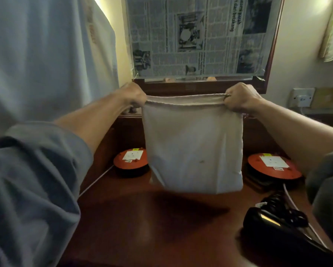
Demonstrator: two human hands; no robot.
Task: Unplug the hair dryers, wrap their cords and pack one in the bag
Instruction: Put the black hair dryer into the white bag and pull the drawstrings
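Both hands, left hand (135,97) and right hand (238,98), pinch the bag (193,147) mouth taut above the worktop (142,218); the hair dryer (277,234) lies below, nearer the right.

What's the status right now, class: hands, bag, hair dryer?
Left hand and right hand each grip a top corner of the bag, held above the desk. Hair dryer lies unpacked, lower right. Nothing obstructing.
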